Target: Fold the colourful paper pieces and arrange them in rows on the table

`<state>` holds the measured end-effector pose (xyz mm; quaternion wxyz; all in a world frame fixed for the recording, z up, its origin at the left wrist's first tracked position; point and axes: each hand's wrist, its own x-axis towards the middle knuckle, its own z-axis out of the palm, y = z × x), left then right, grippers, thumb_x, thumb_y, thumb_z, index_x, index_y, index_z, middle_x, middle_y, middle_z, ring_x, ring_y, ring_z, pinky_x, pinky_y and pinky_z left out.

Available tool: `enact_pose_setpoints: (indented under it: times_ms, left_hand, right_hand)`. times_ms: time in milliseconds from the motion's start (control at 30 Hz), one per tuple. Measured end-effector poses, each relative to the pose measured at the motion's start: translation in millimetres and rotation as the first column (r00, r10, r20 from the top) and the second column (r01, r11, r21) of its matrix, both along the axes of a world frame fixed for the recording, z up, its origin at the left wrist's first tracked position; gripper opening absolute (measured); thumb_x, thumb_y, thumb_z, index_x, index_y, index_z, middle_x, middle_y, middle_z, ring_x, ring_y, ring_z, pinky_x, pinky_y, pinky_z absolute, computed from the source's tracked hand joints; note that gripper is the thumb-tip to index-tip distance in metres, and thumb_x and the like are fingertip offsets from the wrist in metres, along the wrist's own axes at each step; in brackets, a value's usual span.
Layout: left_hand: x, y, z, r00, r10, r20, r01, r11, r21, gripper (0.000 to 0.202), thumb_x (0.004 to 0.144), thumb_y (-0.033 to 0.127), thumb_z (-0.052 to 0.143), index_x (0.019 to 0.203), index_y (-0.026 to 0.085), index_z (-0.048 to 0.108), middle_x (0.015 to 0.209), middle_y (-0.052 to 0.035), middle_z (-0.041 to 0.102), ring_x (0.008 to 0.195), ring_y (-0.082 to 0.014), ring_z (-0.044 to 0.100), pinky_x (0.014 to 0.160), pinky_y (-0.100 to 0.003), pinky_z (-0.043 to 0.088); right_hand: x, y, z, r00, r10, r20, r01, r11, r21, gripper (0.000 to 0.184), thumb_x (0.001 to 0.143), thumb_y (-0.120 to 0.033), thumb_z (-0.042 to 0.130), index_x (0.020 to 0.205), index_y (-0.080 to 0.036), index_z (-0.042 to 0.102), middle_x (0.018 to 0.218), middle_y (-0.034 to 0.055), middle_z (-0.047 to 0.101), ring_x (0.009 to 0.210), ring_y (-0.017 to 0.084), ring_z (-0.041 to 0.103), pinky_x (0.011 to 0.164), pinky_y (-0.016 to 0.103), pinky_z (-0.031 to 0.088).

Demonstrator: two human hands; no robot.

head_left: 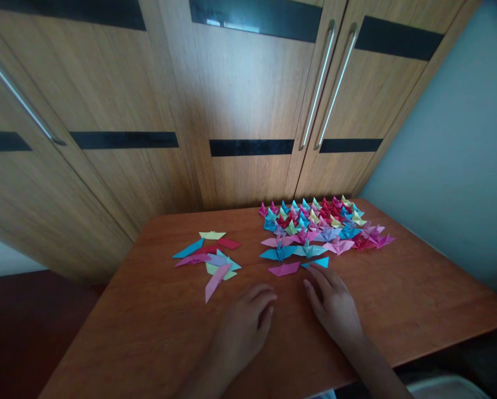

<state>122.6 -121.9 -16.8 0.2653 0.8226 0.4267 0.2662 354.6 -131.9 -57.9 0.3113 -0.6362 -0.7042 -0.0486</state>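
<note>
My left hand [248, 320] hovers low over or rests on the table, fingers bent and the thumb apart, with nothing in it. To its right, my right hand [335, 303] is open, its fingertips at the lower edge of a blue folded paper piece [318, 262]; whether they touch it I cannot tell. Beside that lies a pink folded paper piece [284, 269]. Just behind them stand a blue paper crane [279, 252] and a light teal paper crane [310, 251]. Left of my left hand is a loose heap of flat folded papers, with a pink one [216, 282] nearest.
Rows of colourful paper cranes [313, 219] cover the back right of the brown table [148, 327]. A wooden cupboard [248, 100] with long metal handles [320, 83] rises behind the table. A pale wall [452, 166] is on the right.
</note>
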Motion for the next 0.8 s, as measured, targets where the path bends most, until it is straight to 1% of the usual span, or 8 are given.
enact_pose_setpoints:
  times_ms: [67, 133, 200, 267, 367, 467, 633, 800]
  left_hand:
    - [-26, 9, 4.2, 0.988, 0.144, -0.056, -0.14, 0.988, 0.071, 0.027, 0.085, 0.019, 0.046, 0.106, 0.026, 0.063, 0.114, -0.0036, 0.063, 0.109, -0.021, 0.056, 0.099, -0.036, 0.042]
    - [-53, 18, 6.7, 0.951, 0.281, -0.127, -0.268, 0.957, 0.11, 0.026, 0.087, 0.027, 0.046, 0.108, 0.024, 0.061, 0.116, -0.0048, 0.062, 0.108, -0.0222, 0.057, 0.097, -0.037, 0.043]
    - [-76, 25, 6.8, 0.907, 0.361, -0.217, -0.338, 0.931, 0.138, 0.03, 0.086, 0.035, 0.048, 0.112, 0.024, 0.059, 0.119, -0.0055, 0.061, 0.111, -0.0247, 0.055, 0.097, -0.039, 0.042]
    - [-89, 29, 4.8, 0.863, 0.411, -0.295, -0.383, 0.911, 0.15, 0.035, 0.085, 0.042, 0.05, 0.114, 0.023, 0.057, 0.123, -0.0072, 0.058, 0.11, -0.0265, 0.055, 0.094, -0.04, 0.044]
    - [-93, 34, 1.2, 0.834, 0.409, -0.37, -0.379, 0.912, 0.155, 0.039, 0.084, 0.044, 0.051, 0.115, 0.022, 0.054, 0.124, -0.0089, 0.056, 0.11, -0.0269, 0.055, 0.092, -0.039, 0.043]
    - [-85, 39, 0.3, 0.824, 0.377, -0.423, -0.332, 0.926, 0.178, 0.038, 0.082, 0.04, 0.055, 0.116, 0.022, 0.053, 0.12, -0.0097, 0.058, 0.109, -0.0274, 0.055, 0.091, -0.039, 0.043]
    - [-75, 46, 1.2, 0.809, 0.336, -0.482, -0.284, 0.942, 0.181, 0.021, 0.085, 0.028, 0.047, 0.103, 0.023, 0.058, 0.108, -0.0094, 0.06, 0.096, -0.0263, 0.059, 0.08, -0.038, 0.046]
    - [-80, 46, -5.8, 0.834, 0.358, -0.42, -0.289, 0.932, 0.221, 0.025, 0.083, 0.019, 0.048, 0.106, 0.021, 0.058, 0.111, -0.0094, 0.058, 0.102, -0.0253, 0.056, 0.088, -0.037, 0.044]
  right_hand:
    - [-14, 0, 6.5, 0.988, 0.111, -0.11, -0.115, 0.993, -0.03, 0.031, 0.09, -0.029, 0.043, 0.116, -0.023, 0.058, 0.115, 0.0079, 0.062, 0.107, 0.023, 0.057, 0.092, 0.038, 0.047]
    - [-31, 1, 13.0, 0.955, 0.206, -0.214, -0.227, 0.971, -0.077, 0.029, 0.089, -0.026, 0.043, 0.113, -0.024, 0.059, 0.114, 0.0068, 0.063, 0.105, 0.021, 0.058, 0.091, 0.037, 0.048]
    - [-51, 5, 18.1, 0.909, 0.266, -0.32, -0.313, 0.944, -0.107, 0.028, 0.089, -0.023, 0.043, 0.111, -0.024, 0.06, 0.112, 0.0066, 0.063, 0.102, 0.021, 0.059, 0.088, 0.035, 0.05]
    - [-71, 11, 20.5, 0.855, 0.307, -0.417, -0.384, 0.916, -0.112, 0.028, 0.088, -0.02, 0.044, 0.109, -0.023, 0.061, 0.109, 0.0062, 0.064, 0.096, 0.019, 0.061, 0.082, 0.032, 0.052]
    - [-94, 19, 18.4, 0.797, 0.34, -0.499, -0.449, 0.887, -0.113, 0.028, 0.086, -0.016, 0.045, 0.107, -0.023, 0.062, 0.104, 0.0048, 0.064, 0.084, 0.016, 0.063, 0.073, 0.028, 0.053]
    - [-105, 22, 13.0, 0.801, 0.36, -0.478, -0.467, 0.875, -0.124, 0.029, 0.084, -0.013, 0.046, 0.104, -0.023, 0.063, 0.1, 0.0046, 0.065, 0.084, 0.016, 0.062, 0.074, 0.029, 0.052]
    - [-105, 20, 9.1, 0.819, 0.372, -0.438, -0.465, 0.877, -0.124, 0.03, 0.082, -0.009, 0.046, 0.102, -0.023, 0.064, 0.097, 0.005, 0.065, 0.088, 0.018, 0.06, 0.08, 0.032, 0.05]
    - [-105, 20, 10.6, 0.816, 0.36, -0.453, -0.461, 0.878, -0.133, 0.03, 0.082, -0.008, 0.045, 0.102, -0.023, 0.063, 0.098, 0.0041, 0.065, 0.089, 0.017, 0.06, 0.08, 0.031, 0.049]
